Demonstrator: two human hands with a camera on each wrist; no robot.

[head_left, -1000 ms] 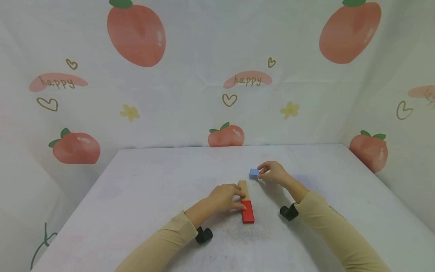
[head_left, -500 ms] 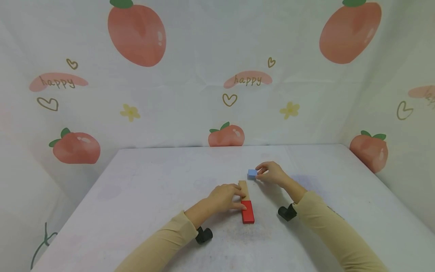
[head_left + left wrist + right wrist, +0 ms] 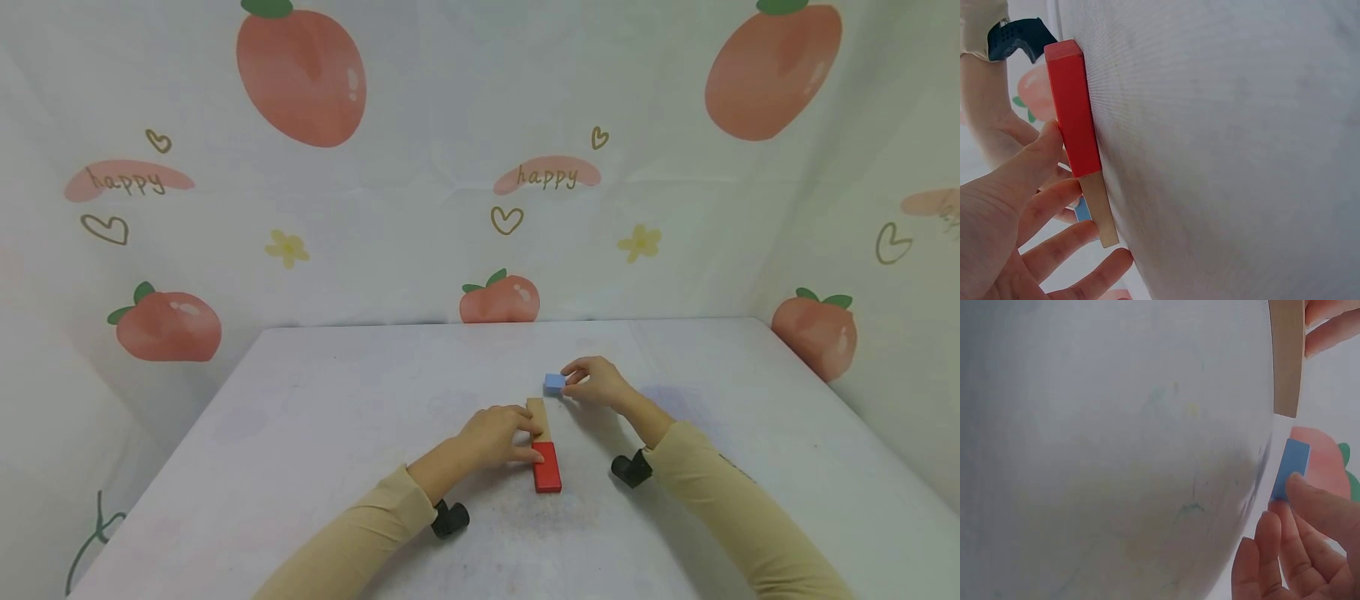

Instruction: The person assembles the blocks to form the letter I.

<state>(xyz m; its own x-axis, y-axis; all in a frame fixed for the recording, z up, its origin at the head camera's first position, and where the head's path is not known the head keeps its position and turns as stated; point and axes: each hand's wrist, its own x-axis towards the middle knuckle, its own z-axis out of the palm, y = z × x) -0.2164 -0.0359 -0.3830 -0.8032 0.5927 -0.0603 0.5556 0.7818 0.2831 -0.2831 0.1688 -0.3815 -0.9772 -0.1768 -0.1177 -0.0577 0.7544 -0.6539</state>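
A red block (image 3: 547,473) and a plain wooden block (image 3: 537,412) lie end to end in a line on the table. The left hand (image 3: 491,435) touches them from the left, its thumb at the red block and its fairly straight fingers along the wooden block (image 3: 1100,212). Beyond the wooden block's far end, the right hand (image 3: 603,383) pinches a small blue block (image 3: 1291,464) between thumb and fingers. In the right wrist view a short gap separates the blue block from the wooden block (image 3: 1286,362).
The white table (image 3: 337,400) ends at a back edge against a cloth (image 3: 420,108) printed with fruit, hearts and flowers. A black wrist device (image 3: 450,519) sits at the left cuff, and another black device (image 3: 632,469) at the right. A dark green cord (image 3: 100,529) hangs at the far left.
The right hand has slid the blue block a little to the left, closer to above the wooden block's far end. The left hand and the other two blocks have not moved.
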